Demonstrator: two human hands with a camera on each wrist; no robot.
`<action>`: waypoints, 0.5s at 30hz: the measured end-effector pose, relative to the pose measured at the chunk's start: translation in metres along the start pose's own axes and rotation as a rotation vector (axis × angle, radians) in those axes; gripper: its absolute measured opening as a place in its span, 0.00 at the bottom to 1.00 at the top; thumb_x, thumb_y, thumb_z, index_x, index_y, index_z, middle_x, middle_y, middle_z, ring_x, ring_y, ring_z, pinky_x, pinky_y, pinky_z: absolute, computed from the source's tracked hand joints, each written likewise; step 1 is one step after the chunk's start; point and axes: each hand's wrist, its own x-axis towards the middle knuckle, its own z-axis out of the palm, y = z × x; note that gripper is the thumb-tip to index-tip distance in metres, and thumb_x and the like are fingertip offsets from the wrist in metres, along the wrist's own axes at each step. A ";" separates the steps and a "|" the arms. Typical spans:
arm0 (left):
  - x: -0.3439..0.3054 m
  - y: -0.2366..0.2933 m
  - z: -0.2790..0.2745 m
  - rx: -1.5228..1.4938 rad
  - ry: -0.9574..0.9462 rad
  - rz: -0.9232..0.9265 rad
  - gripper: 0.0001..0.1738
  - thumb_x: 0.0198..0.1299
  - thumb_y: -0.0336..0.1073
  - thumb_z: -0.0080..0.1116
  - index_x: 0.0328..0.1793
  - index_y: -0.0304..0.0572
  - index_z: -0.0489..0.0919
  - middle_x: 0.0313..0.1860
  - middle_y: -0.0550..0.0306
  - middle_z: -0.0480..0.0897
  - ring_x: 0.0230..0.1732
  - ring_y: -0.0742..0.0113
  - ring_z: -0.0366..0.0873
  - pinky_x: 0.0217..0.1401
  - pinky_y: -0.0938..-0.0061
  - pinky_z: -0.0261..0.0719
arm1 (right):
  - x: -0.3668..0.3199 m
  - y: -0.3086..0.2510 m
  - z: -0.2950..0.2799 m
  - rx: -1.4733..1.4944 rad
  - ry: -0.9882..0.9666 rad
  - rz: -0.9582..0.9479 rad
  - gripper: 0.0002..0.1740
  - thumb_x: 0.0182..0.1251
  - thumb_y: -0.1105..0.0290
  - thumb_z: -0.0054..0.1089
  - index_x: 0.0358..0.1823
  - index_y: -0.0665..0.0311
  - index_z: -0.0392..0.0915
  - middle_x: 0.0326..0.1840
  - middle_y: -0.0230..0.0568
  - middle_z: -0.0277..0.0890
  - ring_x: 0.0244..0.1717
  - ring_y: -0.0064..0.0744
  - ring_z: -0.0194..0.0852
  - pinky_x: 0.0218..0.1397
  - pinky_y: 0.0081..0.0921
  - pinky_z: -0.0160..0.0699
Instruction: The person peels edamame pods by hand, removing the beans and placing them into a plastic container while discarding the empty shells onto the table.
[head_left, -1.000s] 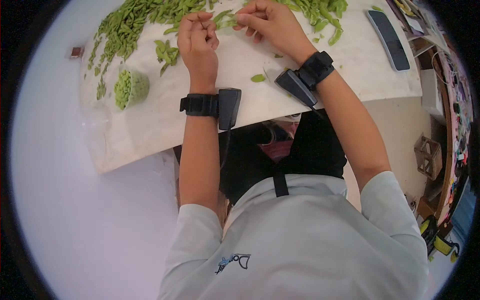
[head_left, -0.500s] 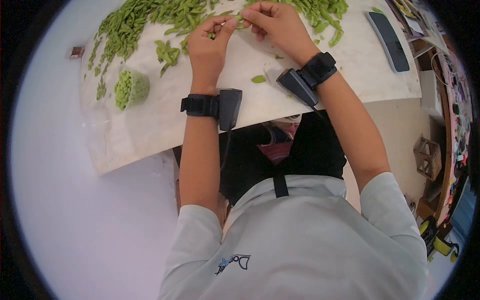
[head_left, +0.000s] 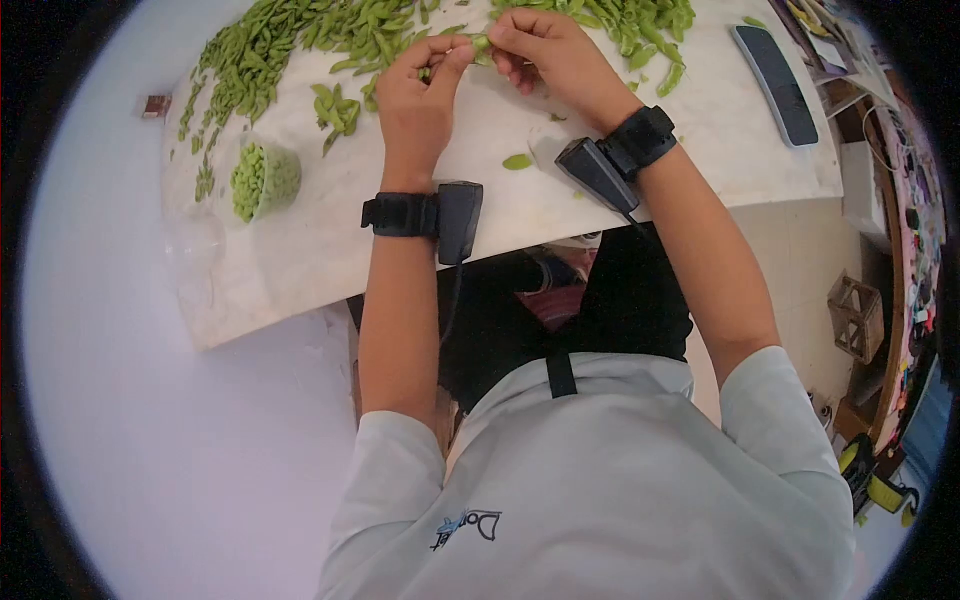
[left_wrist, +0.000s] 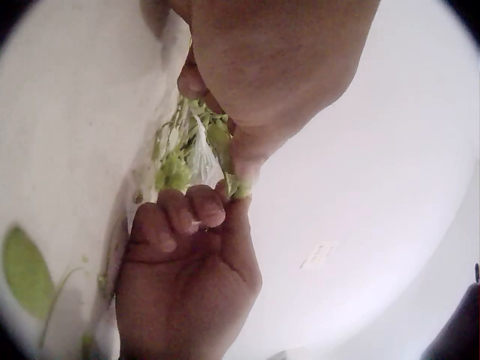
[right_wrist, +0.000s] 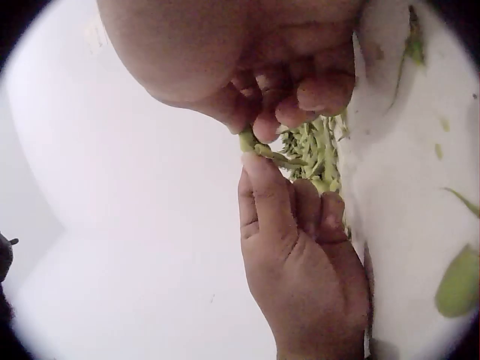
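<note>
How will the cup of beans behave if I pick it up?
The cup looks full of beans, so probably weighty for its size. It's see-through, perhaps thin plastic that flexes if squeezed. Beans showing near its top would likely spill if tipped.

At six o'clock in the head view, embroidered lettering is running across a pale grey T-shirt, apparently beginning "Do" and ending "et", its middle being unclear. Between four and five o'clock in the left wrist view, a small label is showing illegible marks.
</note>
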 end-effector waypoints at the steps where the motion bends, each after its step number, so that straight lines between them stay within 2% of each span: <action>1: -0.001 0.004 0.000 0.012 -0.007 0.009 0.10 0.60 0.36 0.63 0.41 0.37 0.83 0.24 0.72 0.73 0.23 0.84 0.61 0.25 0.87 0.58 | -0.001 -0.001 -0.001 0.017 -0.006 0.011 0.15 0.73 0.65 0.47 0.26 0.61 0.68 0.19 0.28 0.66 0.18 0.16 0.60 0.22 0.17 0.62; 8: -0.003 -0.003 0.000 0.055 -0.026 0.058 0.09 0.59 0.34 0.63 0.41 0.37 0.82 0.25 0.71 0.73 0.26 0.83 0.63 0.29 0.87 0.61 | -0.002 -0.002 -0.002 0.126 -0.047 0.046 0.19 0.73 0.63 0.48 0.21 0.58 0.63 0.17 0.26 0.61 0.16 0.15 0.55 0.19 0.17 0.57; 11: -0.002 0.000 -0.001 0.037 -0.054 0.023 0.10 0.58 0.33 0.63 0.45 0.38 0.83 0.23 0.72 0.72 0.26 0.83 0.62 0.29 0.86 0.60 | 0.005 0.012 -0.004 0.016 -0.022 0.005 0.11 0.73 0.65 0.47 0.34 0.62 0.72 0.19 0.28 0.66 0.16 0.16 0.57 0.20 0.17 0.60; 15: -0.001 0.009 -0.001 0.094 -0.106 0.036 0.13 0.58 0.34 0.63 0.49 0.41 0.83 0.22 0.72 0.70 0.24 0.83 0.61 0.27 0.86 0.59 | 0.013 0.031 -0.001 -0.080 0.069 -0.099 0.19 0.69 0.56 0.53 0.27 0.66 0.77 0.16 0.26 0.67 0.14 0.15 0.60 0.16 0.18 0.59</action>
